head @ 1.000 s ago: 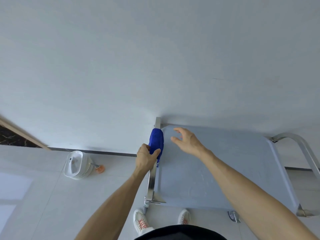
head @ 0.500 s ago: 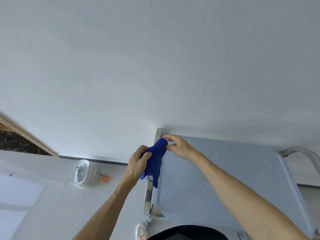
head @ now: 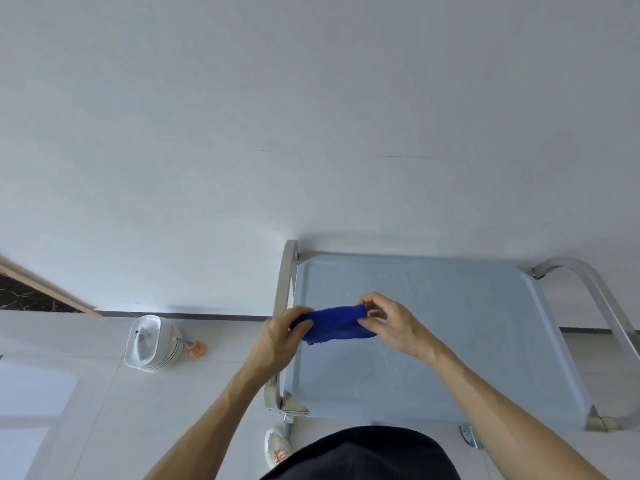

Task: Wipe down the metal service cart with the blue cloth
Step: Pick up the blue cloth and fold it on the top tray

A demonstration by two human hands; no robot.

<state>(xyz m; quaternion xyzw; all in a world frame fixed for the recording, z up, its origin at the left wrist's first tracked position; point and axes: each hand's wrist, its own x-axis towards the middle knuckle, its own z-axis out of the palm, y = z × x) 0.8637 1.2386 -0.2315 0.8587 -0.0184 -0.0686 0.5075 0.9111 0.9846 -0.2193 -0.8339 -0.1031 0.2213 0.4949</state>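
Observation:
The metal service cart (head: 450, 341) stands against the white wall, its flat grey top tray facing me, with chrome handle bars on the left and right sides. A blue cloth (head: 334, 323) is stretched between my hands above the tray's left part. My left hand (head: 280, 336) grips the cloth's left end beside the left handle bar. My right hand (head: 391, 323) pinches the cloth's right end with thumb and fingers.
A white bucket-like container (head: 152, 341) with an orange-tipped tool (head: 196, 348) sits on the tiled floor left of the cart, by the baseboard. A dark doorway edge (head: 31, 292) shows at far left. My shoe (head: 278, 448) is near the cart's front left wheel.
The cloth has come off the left handle bar and now spans both hands over the tray. My right hand took hold of its end and pulled it to the right.

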